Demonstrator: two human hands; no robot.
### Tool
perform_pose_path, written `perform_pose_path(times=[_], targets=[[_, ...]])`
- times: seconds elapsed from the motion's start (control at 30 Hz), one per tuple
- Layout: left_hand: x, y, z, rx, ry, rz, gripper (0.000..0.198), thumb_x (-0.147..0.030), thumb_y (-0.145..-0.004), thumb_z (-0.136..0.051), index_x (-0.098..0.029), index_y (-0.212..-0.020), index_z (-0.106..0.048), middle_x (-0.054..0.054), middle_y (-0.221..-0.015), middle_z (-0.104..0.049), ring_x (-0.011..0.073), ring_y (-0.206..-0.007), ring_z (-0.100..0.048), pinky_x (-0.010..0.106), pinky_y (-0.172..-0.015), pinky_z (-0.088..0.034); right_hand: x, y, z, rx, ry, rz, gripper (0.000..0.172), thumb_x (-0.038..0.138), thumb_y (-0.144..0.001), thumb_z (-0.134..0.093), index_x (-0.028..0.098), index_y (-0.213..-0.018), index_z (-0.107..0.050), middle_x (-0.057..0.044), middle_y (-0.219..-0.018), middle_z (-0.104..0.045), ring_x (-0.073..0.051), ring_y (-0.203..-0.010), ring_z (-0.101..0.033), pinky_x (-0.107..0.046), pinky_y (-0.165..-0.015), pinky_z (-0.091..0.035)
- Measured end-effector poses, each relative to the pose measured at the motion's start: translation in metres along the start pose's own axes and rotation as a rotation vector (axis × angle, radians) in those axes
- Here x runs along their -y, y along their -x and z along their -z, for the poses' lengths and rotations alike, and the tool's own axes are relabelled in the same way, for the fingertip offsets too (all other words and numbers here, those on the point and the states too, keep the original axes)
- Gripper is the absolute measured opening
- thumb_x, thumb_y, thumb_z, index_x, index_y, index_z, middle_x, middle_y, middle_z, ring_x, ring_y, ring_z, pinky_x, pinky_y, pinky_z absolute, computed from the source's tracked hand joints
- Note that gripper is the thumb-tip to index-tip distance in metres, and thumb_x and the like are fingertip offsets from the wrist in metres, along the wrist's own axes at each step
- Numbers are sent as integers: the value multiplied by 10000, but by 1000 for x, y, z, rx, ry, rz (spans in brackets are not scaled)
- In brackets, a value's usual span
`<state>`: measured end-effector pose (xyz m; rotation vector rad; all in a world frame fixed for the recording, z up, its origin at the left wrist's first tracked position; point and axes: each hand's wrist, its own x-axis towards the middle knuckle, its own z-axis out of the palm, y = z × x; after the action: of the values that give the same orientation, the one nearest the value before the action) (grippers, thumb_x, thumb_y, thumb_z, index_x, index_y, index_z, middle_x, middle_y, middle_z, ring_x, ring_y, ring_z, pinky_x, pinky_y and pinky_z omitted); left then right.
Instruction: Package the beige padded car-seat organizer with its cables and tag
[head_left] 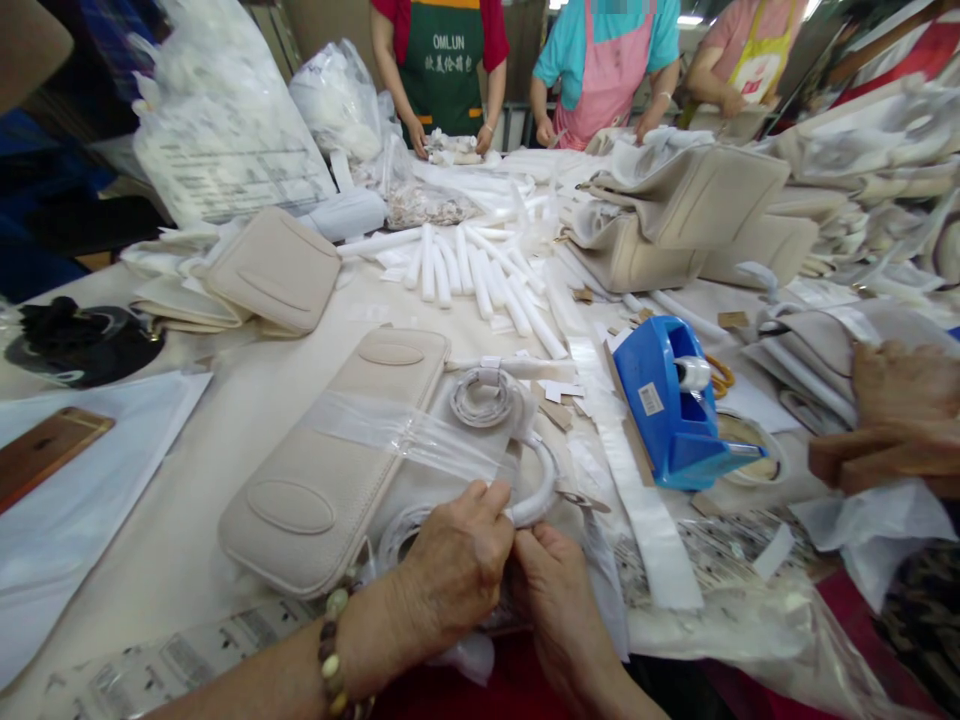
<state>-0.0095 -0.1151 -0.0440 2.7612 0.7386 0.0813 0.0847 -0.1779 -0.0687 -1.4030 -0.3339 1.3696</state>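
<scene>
A beige bag lies on the table in front of me, with a clear plastic strip across it. My left hand, with a beaded bracelet at its wrist, has its fingers closed on the white wrapped handle at the bag's right side. Close beside it, my right hand pinches at the lower end of that curved handle; what lies between its fingertips is too small to tell. A wrapped ring rests on the bag's upper right part.
A blue tape dispenser stands to the right, near a co-worker's hands. White foam tubes are spread behind the bag. A phone lies at the left. Several people stand across the table.
</scene>
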Motion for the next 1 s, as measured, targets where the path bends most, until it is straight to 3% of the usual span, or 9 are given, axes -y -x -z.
perform_pose_path(times=[0.13, 0.4, 0.53, 0.7, 0.87, 1.0], targets=[[0, 5, -3, -39, -50, -32, 192, 10, -708, -481, -128, -765, -601, 78, -778, -570, 214, -702, -487, 319, -628, -485, 18, 6, 7, 79, -66, -231, 276, 352, -544, -588, 209, -538, -352, 120, -436, -260, -4, -377, -158, -161, -377, -108], [2, 10, 4, -50, 50, -37, 158, -37, -682, -501, -102, -786, -600, 111, -844, -572, 230, -753, -504, 353, -652, -504, 41, 5, 22, 233, -333, -464, 238, 237, -454, -631, 152, -543, -428, 111, -476, -383, 40, -359, -175, -131, -362, -69], [4, 10, 5, -48, 47, -70, 186, -34, -756, -433, -94, -774, -608, 112, -817, -575, 227, -753, -518, 358, -678, -515, 38, 2, 23, 237, -327, -472, 234, 244, -454, -618, 159, -516, -410, 118, -438, -348, 39, -344, -169, -135, -357, -66], [7, 7, 5, -7, 58, -11, 230, -20, -773, -392, -97, -803, -606, 114, -856, -583, 229, -772, -533, 351, -680, -515, 34, 3, 22, 216, -306, -415, 214, 236, -464, -604, 158, -537, -419, 116, -449, -363, 36, -344, -179, -142, -365, -63], [7, 6, 8, -2, 93, -10, 246, -22, -792, -369, -97, -794, -603, 109, -837, -570, 219, -768, -530, 344, -692, -509, 29, 4, 22, 198, -268, -355, 177, 231, -484, -595, 130, -606, -515, 118, -451, -355, 30, -354, -186, -146, -376, -63], [3, 2, 12, 73, 96, 100, 190, -42, -776, -428, -111, -792, -604, 97, -858, -566, 221, -816, -546, 347, -732, -506, 23, 4, 20, 205, -250, -318, 176, 235, -504, -603, 132, -619, -519, 113, -463, -349, 22, -369, -198, -151, -385, -79]])
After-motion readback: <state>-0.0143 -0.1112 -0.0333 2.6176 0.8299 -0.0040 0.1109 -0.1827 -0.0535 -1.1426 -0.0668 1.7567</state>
